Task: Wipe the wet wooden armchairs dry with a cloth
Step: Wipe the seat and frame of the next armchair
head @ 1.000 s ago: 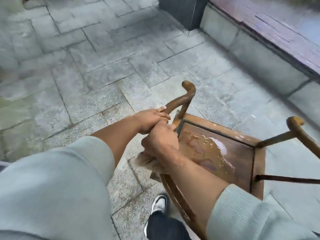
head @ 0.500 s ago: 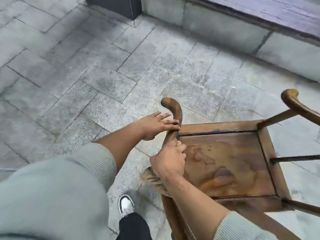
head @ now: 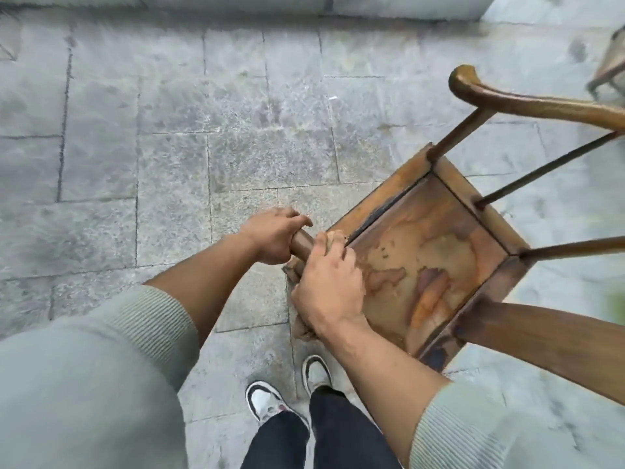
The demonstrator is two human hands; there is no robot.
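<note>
Clearly early in the job — seat [head: 422,265] of the wooden armchair [head: 439,258] blotched all over with pooled water, none of it visibly wiped. Armchair standing on the stone paving [head: 169,164], just ahead of the person's shoes [head: 267,401], turned so one seat corner points toward the feet. Left hand [head: 272,236] curled round the near armrest [head: 301,245], fingers [head: 294,216] wrapped over the top of it, steadying. Right hand [head: 326,289] closed on the cloth [head: 333,238], fingers [head: 338,252] bunched and pressed together against the same armrest where it meets the seat frame; a tuft of tan fabric poking out above the knuckles and another scrap showing below the wrist. Looks like the armrest being rubbed down, judging by the grip. Far armrest [head: 527,103], its spindles [head: 541,170] and the back splat [head: 541,330] dark and apparently untouched — hard to tell how wet. Part of a second chair [head: 608,62] at the upper right edge, too blurred to judge. Left to do, by this reckoning: the whole seat, the far arm, the back, then any other chairs.
</note>
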